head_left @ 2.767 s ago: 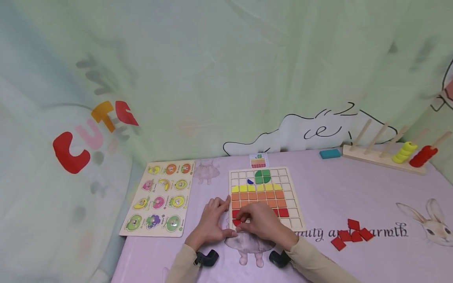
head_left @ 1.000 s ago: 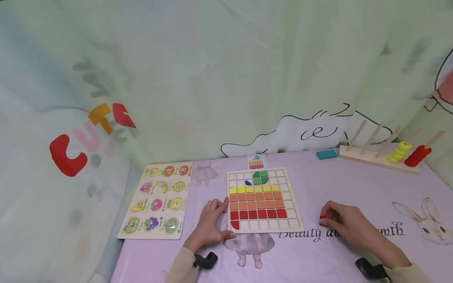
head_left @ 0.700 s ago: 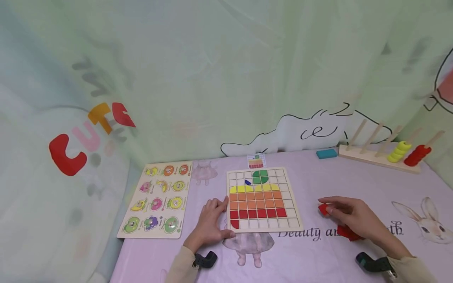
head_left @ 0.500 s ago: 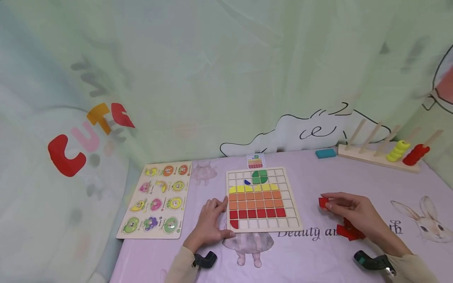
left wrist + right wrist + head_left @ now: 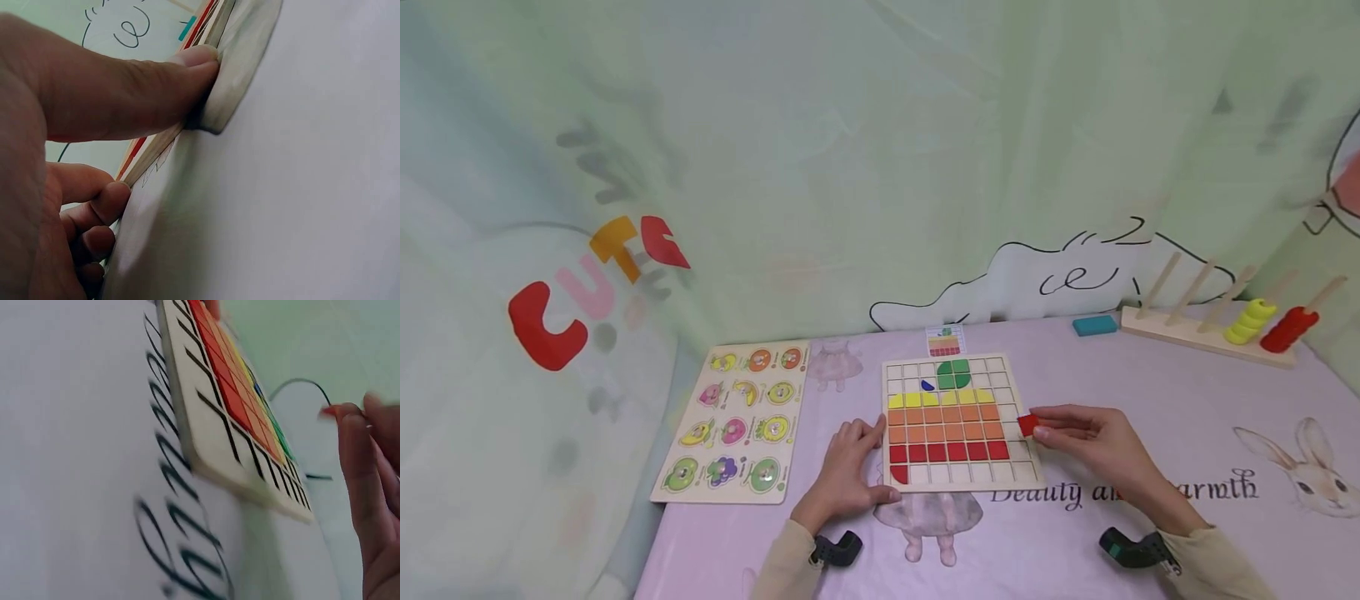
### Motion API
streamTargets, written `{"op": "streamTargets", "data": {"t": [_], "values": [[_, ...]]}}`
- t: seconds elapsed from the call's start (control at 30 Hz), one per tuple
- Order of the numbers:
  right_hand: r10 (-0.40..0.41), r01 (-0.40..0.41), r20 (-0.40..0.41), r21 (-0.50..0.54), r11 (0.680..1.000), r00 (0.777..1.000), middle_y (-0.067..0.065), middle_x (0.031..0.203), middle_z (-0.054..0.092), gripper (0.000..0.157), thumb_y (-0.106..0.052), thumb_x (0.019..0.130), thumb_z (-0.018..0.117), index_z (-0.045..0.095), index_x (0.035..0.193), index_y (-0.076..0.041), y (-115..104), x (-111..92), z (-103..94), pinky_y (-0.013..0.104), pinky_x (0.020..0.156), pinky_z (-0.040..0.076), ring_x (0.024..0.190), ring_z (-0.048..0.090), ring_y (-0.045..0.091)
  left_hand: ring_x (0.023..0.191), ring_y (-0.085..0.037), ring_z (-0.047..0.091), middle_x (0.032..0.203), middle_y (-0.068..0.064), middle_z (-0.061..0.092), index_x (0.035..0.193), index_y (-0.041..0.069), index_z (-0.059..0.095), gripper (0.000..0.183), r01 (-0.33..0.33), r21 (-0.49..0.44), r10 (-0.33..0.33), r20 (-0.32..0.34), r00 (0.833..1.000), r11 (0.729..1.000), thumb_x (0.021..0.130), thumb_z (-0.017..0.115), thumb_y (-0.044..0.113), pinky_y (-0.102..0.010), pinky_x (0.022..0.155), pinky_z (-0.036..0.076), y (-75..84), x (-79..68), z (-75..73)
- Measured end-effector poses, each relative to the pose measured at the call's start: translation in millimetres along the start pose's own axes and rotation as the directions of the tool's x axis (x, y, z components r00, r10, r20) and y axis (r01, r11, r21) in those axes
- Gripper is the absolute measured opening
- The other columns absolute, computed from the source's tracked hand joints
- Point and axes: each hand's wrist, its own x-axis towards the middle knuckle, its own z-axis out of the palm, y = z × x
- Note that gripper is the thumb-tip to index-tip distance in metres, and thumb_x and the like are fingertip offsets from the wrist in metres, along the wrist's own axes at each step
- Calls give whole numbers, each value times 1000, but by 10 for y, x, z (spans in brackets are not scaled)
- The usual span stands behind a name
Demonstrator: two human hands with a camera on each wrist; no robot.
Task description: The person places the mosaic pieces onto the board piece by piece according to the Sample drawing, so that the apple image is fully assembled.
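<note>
My right hand (image 5: 1097, 446) pinches a red square tile (image 5: 1027, 425) between thumb and fingers, just above the right edge of a wooden grid board (image 5: 981, 472). Blurred, the red tile (image 5: 329, 411) shows in the right wrist view at the fingertips. Across the board run rows of yellow, orange and red pieces, with green and blue ones above. In its lowest row a rounded red piece (image 5: 898, 474) sits at the left; the cells beside it are bare. My left hand (image 5: 844, 473) touches the board's left side and near corner with extended thumb and relaxed fingers.
Behind the board lies a small pattern card (image 5: 945, 341). A fruit puzzle board (image 5: 733, 425) is at the left. At the back right stand a teal block (image 5: 1094, 326) and a peg stand (image 5: 1206, 335) with yellow and red rings. My right arm covers part of the cloth.
My right hand left the board, picked a red tile from the loose pile on the right, and carried it left to the board's edge. My left hand has stayed put.
</note>
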Motion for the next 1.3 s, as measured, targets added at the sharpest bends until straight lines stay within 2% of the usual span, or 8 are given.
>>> {"op": "streamTargets", "data": {"t": [0.2,0.33,0.47,0.73,0.87,1.07,1.2,1.3], "values": [[-8,5,-22,-94,996,1000,10,109,78,32,-24,93,83,79,120,-7,-88,27,244,18,74,57,86,72,14,103,-12,38,108,3,49,162,11,44,108,0,-9,0,0,1000,1000,71,90,44,-33,90,34,18,8,-16],[-85,76,-37,-196,978,996,3,97,75,36,-20,87,88,77,119,-7,-99,32,283,19,69,53,82,65,16,103,-13,38,108,2,49,162,11,44,107,2,-5,-2,5,1000,1000,71,89,45,-34,90,34,22,10,-21],[-128,133,38,-264,955,991,-2,92,70,43,-31,80,94,78,113,-8,-94,23,289,21,67,49,81,57,14,104,-13,38,108,2,49,162,10,44,107,3,2,-3,-1,1000,1000,71,89,44,-35,91,35,24,11,-25],[-138,180,144,-345,921,980,-7,76,56,27,-27,81,93,71,91,-15,-107,6,289,21,62,43,71,50,9,104,-13,39,109,3,49,163,11,43,107,2,-9,-2,1,1000,1000,71,89,44,-34,90,34,30,6,-14],[-123,168,162,-305,937,979,-6,75,55,27,-24,86,90,65,91,-15,-109,-6,271,21,61,44,71,50,9,103,-13,39,108,3,48,162,11,44,107,-2,-8,2,-4,1000,1000,71,89,45,-34,90,34,31,-1,-7],[-134,149,99,-170,974,986,-4,82,64,16,-26,96,80,74,105,-14,-160,31,310,22,65,47,74,56,9,103,-13,39,108,3,48,162,10,44,107,-6,-4,6,-5,1000,1000,71,88,46,-33,89,34,27,-7,-17],[-92,96,73,-51,994,993,1,94,73,24,-26,100,75,78,120,-13,-224,81,399,22,70,48,81,58,12,104,-13,38,109,4,48,163,12,43,107,14,-11,-14,6,1000,1000,71,88,45,-33,91,33,32,-8,-31],[-81,79,74,32,996,994,4,96,75,25,-22,100,75,78,122,-10,-257,121,492,22,70,49,81,60,14,105,-13,38,109,4,48,163,13,43,107,22,-13,-22,12,1000,1000,71,88,45,-33,91,33,41,-4,-32]]}}
